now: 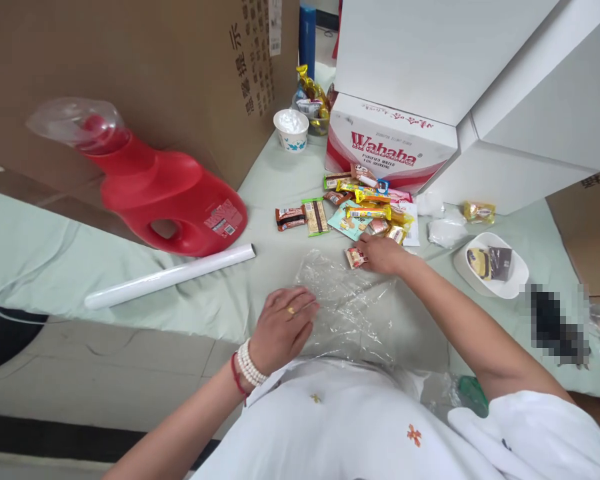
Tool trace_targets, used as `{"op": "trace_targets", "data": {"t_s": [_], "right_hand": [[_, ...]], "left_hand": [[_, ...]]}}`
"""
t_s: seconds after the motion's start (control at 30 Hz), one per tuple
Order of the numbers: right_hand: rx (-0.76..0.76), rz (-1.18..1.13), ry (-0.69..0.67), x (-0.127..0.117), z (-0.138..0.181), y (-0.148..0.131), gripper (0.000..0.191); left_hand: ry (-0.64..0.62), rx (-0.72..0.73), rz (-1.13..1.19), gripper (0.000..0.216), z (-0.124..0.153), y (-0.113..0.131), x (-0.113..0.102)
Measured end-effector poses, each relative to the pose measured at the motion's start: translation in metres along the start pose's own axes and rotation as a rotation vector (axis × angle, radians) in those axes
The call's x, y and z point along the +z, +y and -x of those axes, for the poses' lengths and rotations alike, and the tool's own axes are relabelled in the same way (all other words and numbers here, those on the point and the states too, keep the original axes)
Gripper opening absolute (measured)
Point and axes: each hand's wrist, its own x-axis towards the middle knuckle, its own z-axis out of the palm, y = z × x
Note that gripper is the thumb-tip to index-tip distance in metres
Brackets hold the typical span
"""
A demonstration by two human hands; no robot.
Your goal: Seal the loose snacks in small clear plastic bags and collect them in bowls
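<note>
My right hand reaches to the front of the snack pile, its fingers closed on a small red-and-cream snack packet. Just behind it lie a light-blue snack packet, yellow-wrapped snack bars and several other wrapped snacks. A crumpled clear plastic bag is spread on the cloth between my hands. At its left edge rests my left hand, palm down with the fingers stretched out. A green-edged snack bar and a brown-wrapped snack lie apart, left of the pile.
A red detergent jug and a white roll lie to the left. Behind the snacks stands a Wahaha water carton, beside a paper cup. On the right is a white bowl with packets, near crumpled white wrapping.
</note>
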Motion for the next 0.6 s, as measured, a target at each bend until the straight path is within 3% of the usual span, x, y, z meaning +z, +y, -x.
{"op": "trace_targets", "data": {"t_s": [0.07, 0.17, 0.27, 0.33, 0.4, 0.47, 0.53, 0.6], "right_hand": [[0.017, -0.010, -0.004, 0.003, -0.001, 0.003, 0.037], [0.120, -0.097, 0.060, 0.010, 0.018, 0.016, 0.033], [0.239, -0.322, 0.241, 0.018, 0.059, 0.020, 0.024], [0.162, -0.515, 0.318, 0.025, 0.089, 0.007, 0.019], [-0.016, -0.635, 0.253, 0.035, 0.111, -0.012, 0.019], [-0.097, -0.635, 0.132, 0.047, 0.121, -0.024, 0.022], [-0.014, -0.571, 0.075, 0.059, 0.120, -0.018, 0.026], [0.131, -0.522, 0.103, 0.066, 0.116, 0.005, 0.031]], "left_hand": [[-0.132, 0.024, -0.012, 0.037, -0.014, -0.002, 0.014], [-0.270, -0.058, -0.061, 0.045, -0.020, -0.011, 0.038], [-0.298, -0.122, -0.080, 0.054, -0.014, -0.015, 0.053], [-0.295, -0.138, -0.083, 0.057, -0.012, -0.012, 0.056], [-0.301, -0.145, -0.082, 0.059, -0.017, -0.008, 0.058], [-0.321, -0.140, -0.080, 0.060, -0.026, -0.007, 0.061], [-0.344, -0.123, -0.083, 0.060, -0.038, -0.009, 0.064], [-0.364, -0.095, -0.086, 0.060, -0.048, -0.012, 0.066]]}}
